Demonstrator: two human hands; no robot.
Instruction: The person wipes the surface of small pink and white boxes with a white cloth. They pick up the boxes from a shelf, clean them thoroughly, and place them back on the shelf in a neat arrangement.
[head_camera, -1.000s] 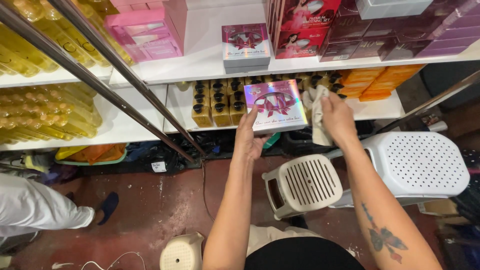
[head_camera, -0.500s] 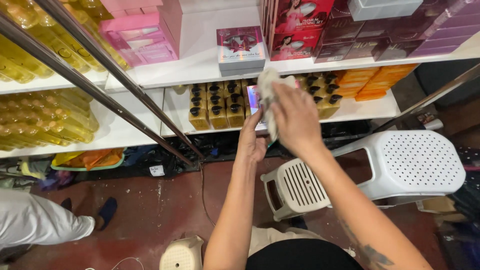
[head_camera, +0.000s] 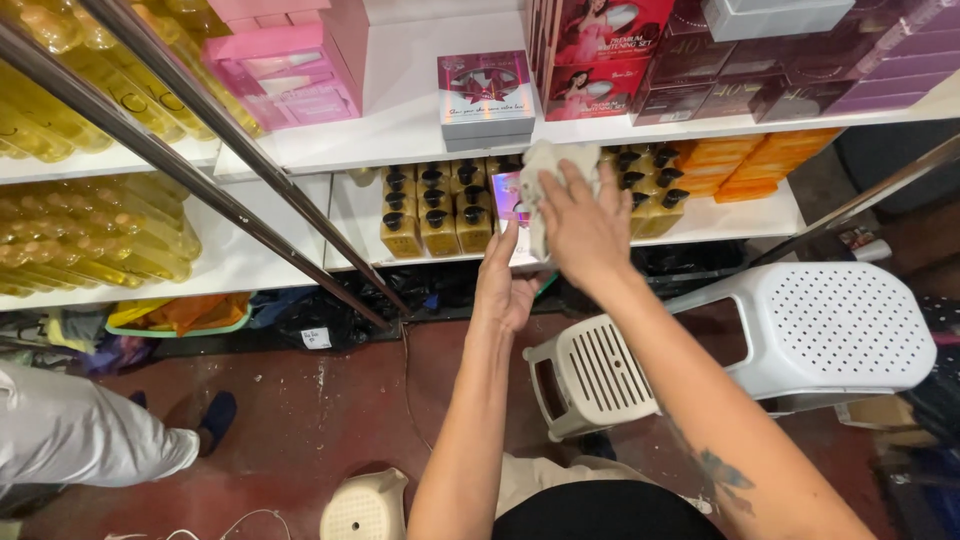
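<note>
My left hand (head_camera: 503, 285) holds a flat, shiny pink-and-silver box (head_camera: 508, 198) from below, its face turned toward me. My right hand (head_camera: 583, 228) presses a crumpled white cloth (head_camera: 545, 165) against the front of that box and covers most of it. Both hands are raised in front of the lower white shelf (head_camera: 700, 222). On the upper shelf right above them stands a matching silver box (head_camera: 486, 100).
Amber pump bottles (head_camera: 430, 210) stand in rows behind the box. Yellow bottles (head_camera: 90, 240) fill the left shelves, and pink boxes (head_camera: 285, 75) and dark red boxes (head_camera: 610, 55) sit above. Two metal poles (head_camera: 200, 180) cross diagonally. White perforated stools (head_camera: 840, 330) stand at right. Another person's leg (head_camera: 90, 440) is at left.
A second ago my right hand was beside the box with its face in full view. It has since moved onto the box with the cloth and covers it.
</note>
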